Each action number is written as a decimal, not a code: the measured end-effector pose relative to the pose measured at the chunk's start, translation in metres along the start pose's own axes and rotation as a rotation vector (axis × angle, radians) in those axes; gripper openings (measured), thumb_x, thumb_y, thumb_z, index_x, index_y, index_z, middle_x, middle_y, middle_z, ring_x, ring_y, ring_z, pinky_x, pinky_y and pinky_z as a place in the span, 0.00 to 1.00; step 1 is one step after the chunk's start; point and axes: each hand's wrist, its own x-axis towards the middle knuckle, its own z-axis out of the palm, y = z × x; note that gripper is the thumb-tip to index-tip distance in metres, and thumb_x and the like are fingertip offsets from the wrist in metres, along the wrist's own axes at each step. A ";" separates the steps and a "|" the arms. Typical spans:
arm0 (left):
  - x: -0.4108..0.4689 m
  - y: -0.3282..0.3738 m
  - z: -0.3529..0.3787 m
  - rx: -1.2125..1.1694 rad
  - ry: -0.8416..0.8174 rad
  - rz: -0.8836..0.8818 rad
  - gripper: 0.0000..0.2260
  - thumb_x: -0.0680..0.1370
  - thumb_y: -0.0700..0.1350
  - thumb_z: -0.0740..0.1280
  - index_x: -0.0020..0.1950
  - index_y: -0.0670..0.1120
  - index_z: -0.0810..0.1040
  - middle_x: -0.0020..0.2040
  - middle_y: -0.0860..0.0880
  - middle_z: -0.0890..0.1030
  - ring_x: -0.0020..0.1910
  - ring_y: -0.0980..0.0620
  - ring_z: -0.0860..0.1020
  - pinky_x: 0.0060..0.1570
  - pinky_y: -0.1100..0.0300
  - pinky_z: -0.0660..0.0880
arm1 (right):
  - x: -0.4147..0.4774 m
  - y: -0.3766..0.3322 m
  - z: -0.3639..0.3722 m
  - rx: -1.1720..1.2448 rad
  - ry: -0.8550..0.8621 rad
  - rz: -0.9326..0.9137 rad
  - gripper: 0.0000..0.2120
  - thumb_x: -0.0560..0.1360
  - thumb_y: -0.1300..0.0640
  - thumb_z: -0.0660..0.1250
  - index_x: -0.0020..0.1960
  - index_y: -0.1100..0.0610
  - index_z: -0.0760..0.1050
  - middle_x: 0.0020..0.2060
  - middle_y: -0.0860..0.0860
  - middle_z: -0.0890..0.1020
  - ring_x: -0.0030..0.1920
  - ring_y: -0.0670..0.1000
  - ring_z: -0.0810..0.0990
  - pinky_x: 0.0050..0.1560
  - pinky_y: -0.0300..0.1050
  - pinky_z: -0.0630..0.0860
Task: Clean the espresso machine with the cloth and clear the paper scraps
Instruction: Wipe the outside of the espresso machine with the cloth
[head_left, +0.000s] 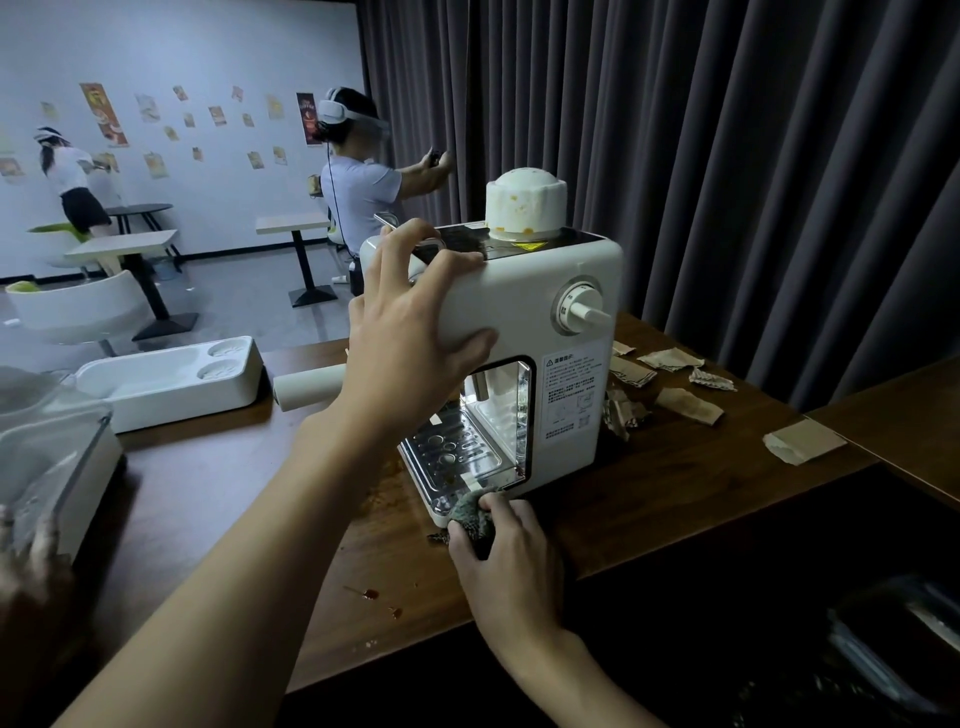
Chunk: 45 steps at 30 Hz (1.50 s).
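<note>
Wooden table (218, 499): its front edge runs just beside the machine's base. Open room lies to the left front, where brown spots (370, 593) sit near the edge.

Espresso machine (540, 291): stands upright mid-table. Rigid, smooth-cased body, judged heavy enough to sit firm yet liable to slide, so best steadied at an upper corner.

Left hand (410, 338): grips that corner, fingers curled over the top, thumb on the face.

Paper scraps (688, 405): scattered right of the machine. Judged light, flimsy and easily pinched.

Right hand (506, 540): clutches the cloth (470, 514), soft and bunched, against the base's front corner.
</note>
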 end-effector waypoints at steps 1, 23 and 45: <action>0.000 0.000 0.000 0.000 0.000 -0.001 0.27 0.70 0.53 0.75 0.67 0.55 0.73 0.72 0.48 0.62 0.71 0.43 0.66 0.62 0.39 0.71 | -0.001 0.002 0.000 0.007 -0.002 -0.016 0.23 0.78 0.40 0.60 0.70 0.48 0.68 0.62 0.47 0.72 0.59 0.49 0.75 0.50 0.40 0.70; 0.000 -0.002 0.000 -0.005 -0.006 0.010 0.27 0.70 0.54 0.74 0.67 0.54 0.72 0.73 0.46 0.62 0.72 0.41 0.65 0.60 0.37 0.73 | 0.022 0.042 -0.036 -0.053 0.029 -0.395 0.17 0.68 0.52 0.71 0.56 0.47 0.73 0.54 0.39 0.73 0.57 0.41 0.65 0.58 0.48 0.67; 0.001 0.000 0.000 -0.008 -0.011 -0.009 0.27 0.69 0.55 0.73 0.67 0.55 0.72 0.73 0.47 0.62 0.71 0.42 0.66 0.60 0.37 0.72 | 0.009 0.032 -0.011 0.117 -0.154 -0.332 0.23 0.76 0.49 0.70 0.69 0.54 0.71 0.67 0.44 0.64 0.66 0.45 0.68 0.65 0.35 0.65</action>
